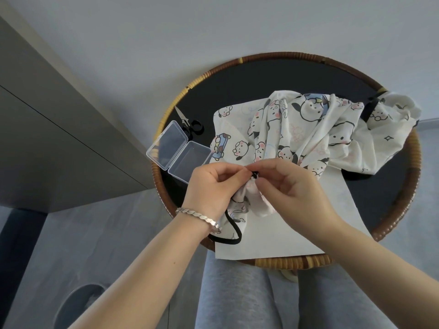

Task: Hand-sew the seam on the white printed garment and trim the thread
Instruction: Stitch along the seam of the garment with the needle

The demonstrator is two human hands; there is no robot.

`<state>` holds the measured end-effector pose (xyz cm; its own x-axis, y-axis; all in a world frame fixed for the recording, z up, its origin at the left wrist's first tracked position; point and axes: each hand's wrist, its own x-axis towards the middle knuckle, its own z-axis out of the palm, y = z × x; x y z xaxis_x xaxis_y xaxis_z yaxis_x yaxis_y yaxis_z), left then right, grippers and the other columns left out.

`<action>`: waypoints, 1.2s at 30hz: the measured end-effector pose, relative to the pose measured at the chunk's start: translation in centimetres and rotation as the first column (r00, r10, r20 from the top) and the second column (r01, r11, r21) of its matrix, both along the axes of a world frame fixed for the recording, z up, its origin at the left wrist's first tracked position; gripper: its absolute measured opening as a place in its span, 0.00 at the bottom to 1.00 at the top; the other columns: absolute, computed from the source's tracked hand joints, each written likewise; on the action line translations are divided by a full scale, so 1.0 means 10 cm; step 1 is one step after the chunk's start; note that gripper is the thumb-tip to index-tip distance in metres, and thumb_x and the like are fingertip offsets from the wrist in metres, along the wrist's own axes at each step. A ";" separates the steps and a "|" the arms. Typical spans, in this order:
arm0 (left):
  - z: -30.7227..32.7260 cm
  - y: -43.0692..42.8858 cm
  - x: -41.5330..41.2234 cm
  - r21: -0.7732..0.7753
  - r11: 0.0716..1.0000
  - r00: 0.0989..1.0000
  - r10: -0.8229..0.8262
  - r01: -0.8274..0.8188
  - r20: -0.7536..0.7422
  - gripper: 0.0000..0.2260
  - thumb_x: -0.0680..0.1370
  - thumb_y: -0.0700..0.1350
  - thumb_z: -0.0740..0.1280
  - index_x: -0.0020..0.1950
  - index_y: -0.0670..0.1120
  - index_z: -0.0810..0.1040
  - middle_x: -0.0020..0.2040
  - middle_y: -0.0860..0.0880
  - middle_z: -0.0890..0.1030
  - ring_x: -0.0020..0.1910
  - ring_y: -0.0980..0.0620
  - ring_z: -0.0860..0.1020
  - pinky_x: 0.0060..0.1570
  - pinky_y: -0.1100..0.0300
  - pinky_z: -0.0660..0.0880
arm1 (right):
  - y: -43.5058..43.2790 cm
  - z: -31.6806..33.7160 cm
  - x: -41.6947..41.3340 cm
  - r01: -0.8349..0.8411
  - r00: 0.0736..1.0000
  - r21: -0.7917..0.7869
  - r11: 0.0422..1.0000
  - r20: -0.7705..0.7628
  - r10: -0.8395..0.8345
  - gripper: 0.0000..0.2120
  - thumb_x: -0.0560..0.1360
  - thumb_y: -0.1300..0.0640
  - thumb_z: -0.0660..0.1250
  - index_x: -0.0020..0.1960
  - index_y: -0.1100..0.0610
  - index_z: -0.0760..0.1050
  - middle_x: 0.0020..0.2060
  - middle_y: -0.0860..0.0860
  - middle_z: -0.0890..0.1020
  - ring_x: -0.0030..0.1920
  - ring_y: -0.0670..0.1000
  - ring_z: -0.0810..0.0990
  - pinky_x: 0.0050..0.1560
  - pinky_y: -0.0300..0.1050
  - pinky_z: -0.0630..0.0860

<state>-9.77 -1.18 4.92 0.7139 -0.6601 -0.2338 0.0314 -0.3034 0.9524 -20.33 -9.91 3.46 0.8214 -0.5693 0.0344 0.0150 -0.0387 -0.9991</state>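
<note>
Rattan-rimmed black table [261, 77] bears the garment [308, 131], pinched by left hand [211, 186] and right hand [292, 186].

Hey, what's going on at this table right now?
A person is working on the white printed garment, which is heaped on a round black table. The left hand and right hand both pinch a bunched bit of the cloth at its near end; any needle or thread is too small to see. Small scissors lie untouched beside an open clear box.
</note>
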 end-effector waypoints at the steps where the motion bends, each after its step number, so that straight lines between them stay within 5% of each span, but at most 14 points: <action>1: -0.01 0.00 -0.02 0.013 1.000 1.000 0.008 -0.008 -0.002 0.03 0.71 0.39 0.70 0.39 0.46 0.82 0.32 0.52 0.83 0.34 0.57 0.81 0.36 0.67 0.77 | 0.00 0.00 0.00 0.009 1.000 0.025 1.000 0.002 -0.009 0.15 0.73 0.70 0.63 0.42 0.49 0.77 0.35 0.36 0.83 0.41 0.37 0.81 0.43 0.26 0.73; 4: -0.04 -0.01 -0.06 0.039 0.999 0.999 0.010 -0.008 -0.046 0.02 0.71 0.40 0.71 0.40 0.47 0.82 0.32 0.52 0.83 0.34 0.58 0.81 0.35 0.68 0.76 | 0.00 -0.02 0.02 0.038 0.999 0.113 0.993 0.004 -0.039 0.11 0.72 0.70 0.65 0.38 0.54 0.77 0.32 0.42 0.83 0.37 0.40 0.81 0.41 0.30 0.75; 7: -0.02 -0.03 -0.07 0.068 0.998 1.000 0.009 -0.008 -0.018 0.02 0.71 0.42 0.71 0.41 0.45 0.82 0.34 0.50 0.83 0.34 0.59 0.81 0.35 0.71 0.75 | 0.00 -0.06 0.05 0.113 0.992 0.217 0.970 0.030 -0.123 0.14 0.71 0.69 0.66 0.35 0.52 0.78 0.38 0.45 0.85 0.45 0.44 0.82 0.50 0.38 0.78; 9: -0.01 -0.04 -0.07 0.102 0.995 0.992 -0.010 -0.003 0.126 0.03 0.72 0.42 0.70 0.39 0.48 0.81 0.35 0.53 0.82 0.34 0.61 0.79 0.35 0.74 0.73 | 0.00 -0.07 0.08 0.187 0.972 0.295 0.937 0.081 -0.220 0.14 0.72 0.69 0.65 0.35 0.52 0.77 0.40 0.46 0.85 0.48 0.44 0.82 0.51 0.37 0.75; 13: -0.05 -0.02 -0.03 0.159 0.986 0.933 -0.005 -0.056 0.359 0.09 0.74 0.43 0.68 0.35 0.55 0.76 0.35 0.57 0.79 0.34 0.62 0.77 0.35 0.76 0.71 | -0.01 0.01 0.13 0.220 0.931 0.430 0.876 0.174 -0.320 0.08 0.74 0.68 0.62 0.40 0.58 0.73 0.32 0.48 0.83 0.39 0.46 0.82 0.46 0.36 0.76; 18: -0.10 0.01 0.05 0.162 0.975 0.880 0.062 -0.155 0.470 0.04 0.75 0.43 0.66 0.41 0.50 0.78 0.34 0.61 0.76 0.33 0.70 0.74 0.34 0.79 0.68 | -0.08 0.05 0.05 0.278 0.944 0.248 0.928 0.109 -0.312 0.10 0.75 0.68 0.61 0.43 0.55 0.75 0.27 0.46 0.79 0.29 0.45 0.77 0.39 0.37 0.78; 23: -0.07 0.01 0.06 0.106 0.984 0.898 0.081 -0.140 0.432 0.03 0.74 0.41 0.67 0.42 0.49 0.79 0.35 0.60 0.77 0.33 0.71 0.75 0.34 0.79 0.69 | -0.12 0.08 -0.02 0.213 0.968 -0.013 0.977 -0.133 -0.212 0.10 0.74 0.63 0.66 0.40 0.49 0.78 0.29 0.45 0.79 0.28 0.40 0.77 0.33 0.28 0.72; 29: 0.03 0.02 0.01 -0.033 0.996 0.933 0.092 -0.085 0.347 0.09 0.73 0.38 0.68 0.39 0.52 0.77 0.35 0.58 0.79 0.34 0.68 0.77 0.35 0.76 0.71 | -0.02 0.14 -0.03 0.053 0.966 -0.005 0.999 -0.255 -0.053 0.06 0.70 0.58 0.71 0.37 0.48 0.80 0.25 0.46 0.80 0.28 0.44 0.78 0.35 0.37 0.77; 36: 0.02 0.06 0.04 -0.053 0.992 0.939 0.124 -0.113 0.321 0.07 0.72 0.39 0.70 0.39 0.51 0.78 0.35 0.56 0.81 0.34 0.64 0.79 0.36 0.73 0.73 | -0.02 0.21 -0.02 0.056 0.953 -0.058 0.997 -0.296 -0.071 0.07 0.70 0.58 0.70 0.36 0.47 0.79 0.23 0.46 0.79 0.27 0.44 0.78 0.34 0.38 0.75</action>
